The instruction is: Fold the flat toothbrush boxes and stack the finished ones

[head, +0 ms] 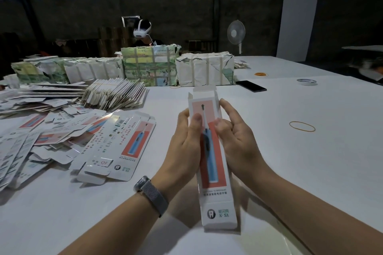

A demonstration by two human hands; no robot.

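A long white toothbrush box (215, 174) with a red panel and a blue brush picture is held above the white table (310, 161), its far end flaps open. My left hand (186, 141) grips its left edge, thumb on the front. My right hand (238, 136) grips the right edge, fingers curled against the front. A flat unfolded box (120, 147) lies on the table to the left. Beyond it spreads a loose heap of flat boxes (31, 136), and a leaning bundle of flat boxes (116, 95) sits behind.
Wrapped paper bundles (149, 66) line the far side, with a person in a headset (143, 31) behind them. A black phone (251, 86), a tape roll (307, 82) and a rubber band (302, 126) lie to the right. A fan (236, 34) stands at the back.
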